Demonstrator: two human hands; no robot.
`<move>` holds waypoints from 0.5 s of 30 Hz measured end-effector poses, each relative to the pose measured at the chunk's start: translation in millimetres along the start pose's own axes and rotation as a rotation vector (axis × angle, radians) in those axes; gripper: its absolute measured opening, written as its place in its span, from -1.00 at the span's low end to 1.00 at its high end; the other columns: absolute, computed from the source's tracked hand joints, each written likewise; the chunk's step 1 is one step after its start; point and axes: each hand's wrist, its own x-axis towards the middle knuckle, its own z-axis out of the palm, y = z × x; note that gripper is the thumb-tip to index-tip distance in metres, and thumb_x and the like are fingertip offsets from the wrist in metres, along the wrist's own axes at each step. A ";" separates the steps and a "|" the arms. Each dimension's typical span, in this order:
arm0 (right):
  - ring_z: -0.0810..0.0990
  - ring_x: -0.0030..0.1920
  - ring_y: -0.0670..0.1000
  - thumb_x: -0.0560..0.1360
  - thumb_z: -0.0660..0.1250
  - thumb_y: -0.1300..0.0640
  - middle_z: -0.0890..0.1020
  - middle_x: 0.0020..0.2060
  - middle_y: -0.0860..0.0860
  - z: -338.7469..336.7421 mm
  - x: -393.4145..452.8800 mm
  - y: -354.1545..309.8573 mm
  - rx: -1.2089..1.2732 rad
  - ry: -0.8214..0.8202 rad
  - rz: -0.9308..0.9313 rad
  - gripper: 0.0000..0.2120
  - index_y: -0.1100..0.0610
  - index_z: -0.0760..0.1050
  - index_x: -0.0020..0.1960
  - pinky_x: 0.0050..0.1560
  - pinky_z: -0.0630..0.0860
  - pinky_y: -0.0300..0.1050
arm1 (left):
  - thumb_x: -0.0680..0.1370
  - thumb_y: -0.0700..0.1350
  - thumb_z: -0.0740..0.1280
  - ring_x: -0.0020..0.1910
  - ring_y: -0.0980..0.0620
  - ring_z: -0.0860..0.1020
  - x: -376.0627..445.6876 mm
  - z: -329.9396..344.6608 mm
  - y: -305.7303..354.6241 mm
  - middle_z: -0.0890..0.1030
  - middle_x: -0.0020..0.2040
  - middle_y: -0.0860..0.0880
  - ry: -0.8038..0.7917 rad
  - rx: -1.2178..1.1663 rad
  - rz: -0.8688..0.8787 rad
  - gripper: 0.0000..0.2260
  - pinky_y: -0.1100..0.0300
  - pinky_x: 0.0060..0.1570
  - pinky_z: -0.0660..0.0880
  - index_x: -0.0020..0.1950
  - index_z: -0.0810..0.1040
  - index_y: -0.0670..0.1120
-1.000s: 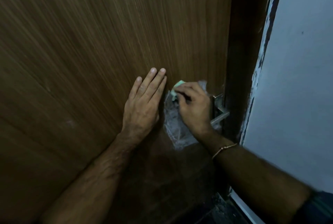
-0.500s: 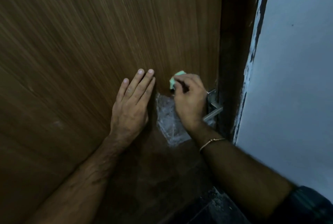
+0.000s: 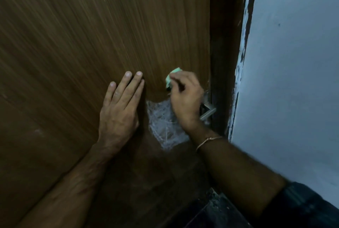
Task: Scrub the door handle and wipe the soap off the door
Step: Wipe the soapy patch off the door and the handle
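Note:
A brown wooden door (image 3: 91,35) fills most of the head view. My left hand (image 3: 121,110) lies flat against it, fingers together and pointing up. My right hand (image 3: 185,99) is closed around a small pale green sponge (image 3: 172,76) and presses it to the door just above the metal door handle (image 3: 208,114). Most of the handle is hidden behind that hand; only its lever end shows. A patch of white soap foam (image 3: 163,125) covers the wood between my hands and below the right one.
A dark door frame (image 3: 223,44) runs down the right of the door. Beyond it stands a pale grey wall (image 3: 293,62) with chipped paint along its edge. Dark floor (image 3: 216,213) shows at the bottom.
My right hand with the sponge has shifted up and slightly right along the door over the second. My left hand has stayed flat on the wood. The camera has moved a little.

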 end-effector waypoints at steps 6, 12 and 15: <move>0.54 0.02 -0.18 0.51 0.35 0.31 0.59 0.09 0.01 -23.5 12.6 26.0 0.054 0.078 0.267 -0.82 0.16 0.63 0.07 0.10 0.54 -0.36 | 0.49 -0.26 0.17 0.59 -0.06 0.09 0.8 0.0 -1.5 0.21 0.59 -0.10 0.014 0.008 0.012 -0.41 -0.03 0.53 -0.05 0.54 0.26 -0.17; 0.56 0.06 -0.13 0.50 0.36 0.30 0.58 0.06 -0.02 -13.8 2.2 20.2 0.023 -0.002 0.104 -0.83 0.16 0.63 0.05 0.09 0.49 -0.42 | 0.48 -0.24 0.17 0.59 -0.05 0.08 0.3 -0.1 0.1 0.21 0.58 -0.09 0.000 0.009 0.005 -0.42 -0.02 0.54 -0.07 0.54 0.27 -0.17; 0.57 0.08 -0.10 0.51 0.35 0.31 0.59 0.09 0.02 -21.4 -7.7 34.7 0.036 -0.004 0.225 -0.82 0.16 0.62 0.08 0.06 0.50 -0.46 | 0.47 -0.26 0.17 0.58 -0.06 0.09 -0.1 -1.9 -1.0 0.21 0.58 -0.10 -0.007 0.012 0.015 -0.40 -0.02 0.54 -0.07 0.54 0.26 -0.17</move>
